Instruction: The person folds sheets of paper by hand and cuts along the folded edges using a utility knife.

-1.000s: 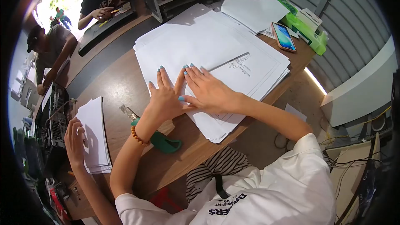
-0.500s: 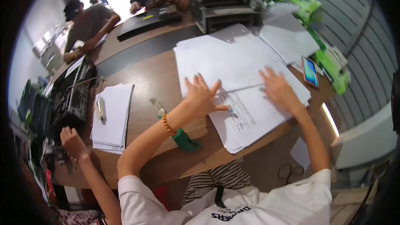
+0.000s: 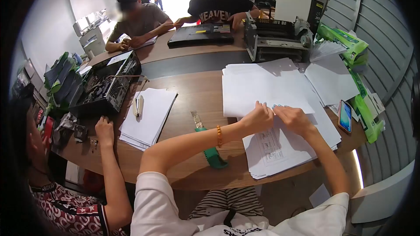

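Note:
My left hand (image 3: 258,118) and my right hand (image 3: 294,119) are side by side at the near edge of a blank white sheet (image 3: 262,83), fingers bent and pinched on its edge. Beneath them lies a stack of papers, with a printed page (image 3: 269,148) showing on the near part. An orange bead bracelet (image 3: 219,136) is on my left wrist. Under and beside my left forearm lies a green tape dispenser (image 3: 214,155).
A paper stack (image 3: 151,118) with a stapler (image 3: 138,106) lies left, by an open computer case (image 3: 109,83). A phone (image 3: 345,116) and green packs (image 3: 367,109) are right. Printer parts (image 3: 280,39) and a laptop (image 3: 201,35) stand beyond. Co-workers sit across and left.
My hands, spread over the papers before, have drawn together and closed at the sheet's edge. The camera view has shifted, showing more of the person at left.

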Demonstrator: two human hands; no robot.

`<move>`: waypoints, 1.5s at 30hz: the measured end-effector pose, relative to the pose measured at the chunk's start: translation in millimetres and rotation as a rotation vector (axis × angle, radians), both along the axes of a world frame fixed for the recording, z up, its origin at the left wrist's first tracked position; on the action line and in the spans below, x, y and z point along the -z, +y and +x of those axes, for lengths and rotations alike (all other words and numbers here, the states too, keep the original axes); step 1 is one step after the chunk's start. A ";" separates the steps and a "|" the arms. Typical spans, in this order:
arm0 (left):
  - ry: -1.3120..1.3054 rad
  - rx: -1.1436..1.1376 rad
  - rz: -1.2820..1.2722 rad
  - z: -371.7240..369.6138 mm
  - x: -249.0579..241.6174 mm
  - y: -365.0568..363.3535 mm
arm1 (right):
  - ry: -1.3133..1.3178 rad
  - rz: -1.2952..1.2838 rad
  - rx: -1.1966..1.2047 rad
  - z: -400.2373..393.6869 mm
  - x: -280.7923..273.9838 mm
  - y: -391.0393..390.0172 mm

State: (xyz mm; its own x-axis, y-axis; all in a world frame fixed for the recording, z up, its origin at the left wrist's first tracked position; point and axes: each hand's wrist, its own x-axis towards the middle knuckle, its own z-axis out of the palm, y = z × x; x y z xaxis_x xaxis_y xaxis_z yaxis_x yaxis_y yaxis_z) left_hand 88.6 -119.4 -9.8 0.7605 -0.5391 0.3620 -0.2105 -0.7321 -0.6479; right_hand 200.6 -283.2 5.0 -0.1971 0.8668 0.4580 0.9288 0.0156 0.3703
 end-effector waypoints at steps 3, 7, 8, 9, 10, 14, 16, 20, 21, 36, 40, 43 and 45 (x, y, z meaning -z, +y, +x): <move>-0.041 -0.047 0.051 -30.3 -11.9 13.6 | 0.119 0.058 -0.012 -1.1 -10.7 -5.8; 0.026 -0.087 0.048 -74.2 -31.7 30.2 | 0.113 0.122 -0.101 -7.4 -24.4 -4.8; 0.041 -0.089 0.025 -84.5 -40.3 30.2 | 0.117 0.120 -0.106 -8.0 -27.3 -1.8; 0.070 -0.077 0.047 -93.3 -50.2 33.0 | 0.113 0.146 -0.132 -7.9 -31.0 2.5; 0.076 -0.079 0.044 -101.5 -53.1 42.1 | 0.110 0.172 -0.155 -7.9 -33.7 7.7; 0.267 -0.341 -0.036 -135.4 -88.6 58.5 | 0.121 0.256 -0.217 -1.1 -41.8 20.7; 0.236 -0.440 -0.210 -156.0 -108.7 78.1 | 0.190 0.296 -0.158 3.8 -48.2 23.1; 0.011 -0.474 -0.276 -173.5 -139.1 80.7 | 0.212 0.414 -0.303 -10.8 -61.1 39.9; 0.094 -0.460 -0.421 -168.7 -127.5 85.3 | 0.204 0.413 -0.356 -18.2 -63.3 52.4; -0.435 -0.246 -0.729 -236.3 -56.7 30.5 | 0.281 0.743 -0.905 -128.9 -152.7 177.5; -0.728 -0.403 -0.347 -264.3 -13.4 40.3 | 0.410 0.590 -1.018 -143.1 -121.8 172.3; -0.377 -0.476 -0.454 -289.5 -13.6 20.9 | 0.335 0.345 -0.850 -135.1 -80.9 160.2; -0.348 -0.546 -0.605 -284.1 -16.2 4.6 | 0.505 0.213 -0.494 -137.7 -50.3 140.1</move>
